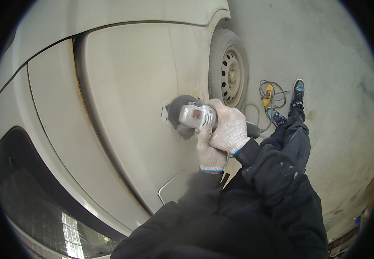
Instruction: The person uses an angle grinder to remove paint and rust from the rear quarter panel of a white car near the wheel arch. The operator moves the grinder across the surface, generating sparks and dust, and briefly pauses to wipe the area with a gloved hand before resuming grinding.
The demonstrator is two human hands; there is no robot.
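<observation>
Grinder [200, 116] obs. at vehicle panel [130, 86], near the wheel [232, 77], w/ its dark disc [179, 106] toward the metal, next to a pale patch [164, 114]; exact disc contact is hidden, and I can't tell if it's spinning. My R hand [230, 127] is wrapped over the body behind the silver head [191, 115], fingers closed round it. My L hand [213, 154] is curled in just below, thumb up against the housing; its other fingers are mostly out of sight, but it appears closed on the grinder too. Both hands in pale knit gloves [234, 134] w/ blue cuffs. Handling, my est.: mod. heavy for its size, wt. prob. toward the head, so nose-heavy if held by the dark rear end [252, 129] alone. Body stiff, no give; silver casing looks smooth, poss. slippery under knit. Disc is prob. the fragile part, liable to catch or chip if tilted hard. Rec. hold: body directly behind head, plus rear end, 2 hands, glove knit & sleeves [277, 172] kept clear of disc.
</observation>
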